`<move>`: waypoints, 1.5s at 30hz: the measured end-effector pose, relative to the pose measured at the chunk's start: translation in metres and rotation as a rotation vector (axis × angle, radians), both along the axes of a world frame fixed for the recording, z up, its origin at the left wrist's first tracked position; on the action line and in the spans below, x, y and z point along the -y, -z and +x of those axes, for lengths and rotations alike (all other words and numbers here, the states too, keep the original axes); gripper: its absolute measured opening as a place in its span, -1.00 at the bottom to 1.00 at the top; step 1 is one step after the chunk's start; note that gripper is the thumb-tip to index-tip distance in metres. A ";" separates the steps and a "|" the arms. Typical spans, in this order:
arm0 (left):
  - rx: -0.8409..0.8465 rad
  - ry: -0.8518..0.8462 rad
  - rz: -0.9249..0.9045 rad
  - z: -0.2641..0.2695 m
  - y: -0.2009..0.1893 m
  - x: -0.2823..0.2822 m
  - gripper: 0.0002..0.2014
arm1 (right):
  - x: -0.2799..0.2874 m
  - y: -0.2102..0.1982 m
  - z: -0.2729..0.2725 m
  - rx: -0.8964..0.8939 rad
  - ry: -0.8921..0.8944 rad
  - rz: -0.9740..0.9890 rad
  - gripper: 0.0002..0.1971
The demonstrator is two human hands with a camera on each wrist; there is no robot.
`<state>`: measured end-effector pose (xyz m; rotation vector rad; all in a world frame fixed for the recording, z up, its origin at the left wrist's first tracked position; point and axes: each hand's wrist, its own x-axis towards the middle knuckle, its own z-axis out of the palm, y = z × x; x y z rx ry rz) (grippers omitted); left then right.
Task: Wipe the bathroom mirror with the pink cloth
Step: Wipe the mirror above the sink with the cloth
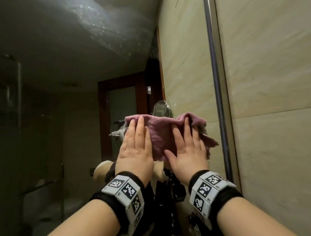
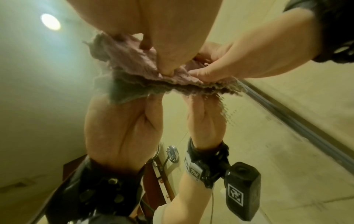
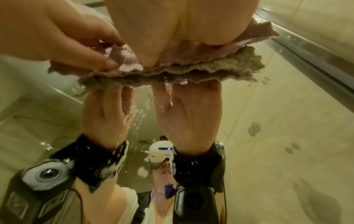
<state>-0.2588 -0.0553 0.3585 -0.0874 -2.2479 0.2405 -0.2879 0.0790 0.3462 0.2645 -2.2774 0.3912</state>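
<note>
The pink cloth (image 1: 162, 134) lies spread flat against the bathroom mirror (image 1: 62, 88), near its right edge. My left hand (image 1: 134, 146) presses on the cloth's left part with straight fingers. My right hand (image 1: 189, 149) presses on its right part the same way. In the left wrist view the left hand (image 2: 172, 30) bears down on the cloth (image 2: 134, 60), with the right hand (image 2: 239, 60) beside it. The right wrist view shows the right hand (image 3: 182, 22) and left hand (image 3: 67, 37) on the cloth (image 3: 191, 68), and both mirrored below it.
A metal frame strip (image 1: 216, 74) bounds the mirror on the right, with beige wall tiles (image 1: 279, 68) beyond. A cloudy wet smear (image 1: 104, 27) covers the upper glass. Water drops (image 3: 138, 113) sit on the glass below the cloth.
</note>
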 end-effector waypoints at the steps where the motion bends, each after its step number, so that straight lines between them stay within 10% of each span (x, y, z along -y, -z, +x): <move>1: -0.021 0.055 -0.027 -0.001 -0.001 0.001 -0.33 | -0.004 -0.002 -0.001 0.015 0.023 0.023 -0.24; 9: 0.166 -0.013 -0.171 -0.013 -0.019 0.000 -0.32 | -0.023 -0.016 -0.012 0.067 0.049 0.200 -0.18; 24: -0.237 0.114 -0.107 -0.053 -0.066 -0.051 -0.31 | -0.060 -0.080 -0.031 -0.024 0.067 0.041 -0.16; 36: -0.136 0.076 -0.096 -0.052 -0.036 -0.050 -0.28 | -0.057 -0.048 -0.028 0.058 0.071 0.035 -0.14; 45: -0.173 0.087 -0.109 -0.048 -0.083 -0.037 -0.31 | -0.054 -0.102 -0.028 -0.053 0.085 0.076 -0.07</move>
